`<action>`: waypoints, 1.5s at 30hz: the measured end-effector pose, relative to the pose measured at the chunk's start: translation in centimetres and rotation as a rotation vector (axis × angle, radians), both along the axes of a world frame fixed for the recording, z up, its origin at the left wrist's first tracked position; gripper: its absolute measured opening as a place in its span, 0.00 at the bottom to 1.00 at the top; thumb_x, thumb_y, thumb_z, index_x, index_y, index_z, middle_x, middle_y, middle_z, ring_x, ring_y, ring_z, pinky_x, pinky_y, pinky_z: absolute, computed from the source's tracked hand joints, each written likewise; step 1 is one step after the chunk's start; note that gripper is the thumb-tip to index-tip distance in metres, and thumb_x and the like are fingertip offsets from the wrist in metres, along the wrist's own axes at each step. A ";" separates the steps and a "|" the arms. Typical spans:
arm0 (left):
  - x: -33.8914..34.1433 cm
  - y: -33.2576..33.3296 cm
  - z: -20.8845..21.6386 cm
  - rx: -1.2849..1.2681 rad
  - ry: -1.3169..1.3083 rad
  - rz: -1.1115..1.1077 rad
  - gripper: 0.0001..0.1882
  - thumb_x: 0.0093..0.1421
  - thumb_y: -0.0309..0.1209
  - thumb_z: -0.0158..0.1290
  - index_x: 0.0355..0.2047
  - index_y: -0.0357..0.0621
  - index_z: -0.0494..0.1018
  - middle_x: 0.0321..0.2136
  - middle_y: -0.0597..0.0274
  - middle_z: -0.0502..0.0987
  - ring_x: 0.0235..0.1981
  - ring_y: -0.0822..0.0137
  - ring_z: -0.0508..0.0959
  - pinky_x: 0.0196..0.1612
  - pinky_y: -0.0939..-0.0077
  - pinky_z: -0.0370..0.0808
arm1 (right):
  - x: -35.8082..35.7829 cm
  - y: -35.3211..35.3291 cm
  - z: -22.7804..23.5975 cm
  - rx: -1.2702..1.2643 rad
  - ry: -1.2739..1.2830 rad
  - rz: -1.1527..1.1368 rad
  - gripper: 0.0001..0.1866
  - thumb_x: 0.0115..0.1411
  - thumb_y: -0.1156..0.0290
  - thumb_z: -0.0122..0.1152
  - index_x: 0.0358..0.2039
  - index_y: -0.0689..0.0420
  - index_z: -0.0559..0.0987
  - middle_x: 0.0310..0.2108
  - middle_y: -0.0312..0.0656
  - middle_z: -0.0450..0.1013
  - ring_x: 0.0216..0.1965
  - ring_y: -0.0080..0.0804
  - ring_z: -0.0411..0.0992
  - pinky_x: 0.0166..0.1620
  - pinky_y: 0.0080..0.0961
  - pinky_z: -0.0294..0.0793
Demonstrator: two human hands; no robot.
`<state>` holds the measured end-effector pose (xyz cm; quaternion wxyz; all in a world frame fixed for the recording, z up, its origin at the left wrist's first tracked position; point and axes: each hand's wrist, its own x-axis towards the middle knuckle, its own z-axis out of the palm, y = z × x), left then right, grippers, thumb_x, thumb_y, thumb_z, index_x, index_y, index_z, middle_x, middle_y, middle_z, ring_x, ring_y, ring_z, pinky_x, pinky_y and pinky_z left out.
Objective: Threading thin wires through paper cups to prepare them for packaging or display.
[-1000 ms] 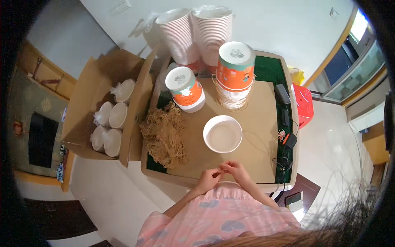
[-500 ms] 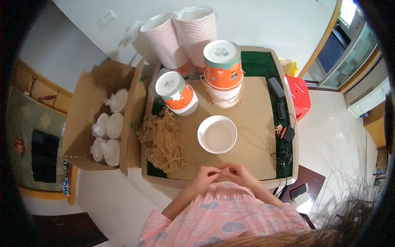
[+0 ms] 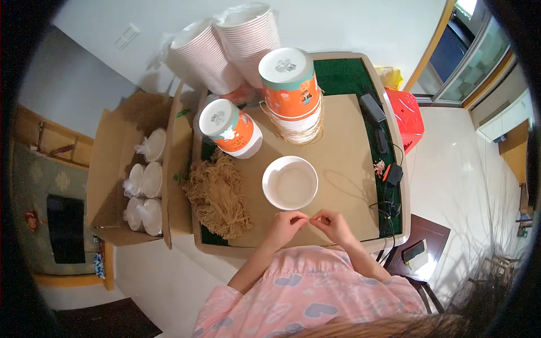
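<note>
My left hand [image 3: 285,227] and my right hand [image 3: 333,226] meet near the table's front edge, each with thumb and fingers pinched together. Whatever they hold between the fingertips is too small to make out. Just beyond them a white paper tub [image 3: 290,183] stands upright, its inside bare. To its left lies a heap of tan twine strands [image 3: 218,197]. Behind the heap an orange-and-white printed paper tub [image 3: 239,134] stands upside down. A stack of upturned printed tubs [image 3: 290,93] rises farther back, with loose twine loops [image 3: 318,127] draped round its lower part.
A brown cardboard sheet [image 3: 344,186] covers much of the green-topped table. Tall sleeves of nested tubs [image 3: 248,42] lean at the back wall. An open carton [image 3: 121,169] of bagged tubs stands left. Black adapters and cables [image 3: 391,174] line the right edge, near a red stool [image 3: 404,118].
My hands have drawn slightly apart and forward toward the upright tub, fingertips still close together. The whole view has shifted a little; the tubs and twine keep their places on the table.
</note>
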<state>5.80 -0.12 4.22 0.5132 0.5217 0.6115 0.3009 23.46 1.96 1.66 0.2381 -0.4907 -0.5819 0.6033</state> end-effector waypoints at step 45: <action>-0.3 4.6 -6.7 0.245 0.030 -0.047 0.17 0.53 0.20 0.50 0.44 0.34 0.68 0.35 0.56 0.76 0.36 0.69 0.76 0.39 0.78 0.74 | -4.4 3.6 -7.2 0.080 0.166 -0.443 0.08 0.53 0.75 0.57 0.33 0.64 0.76 0.31 0.42 0.75 0.34 0.28 0.74 0.38 0.24 0.74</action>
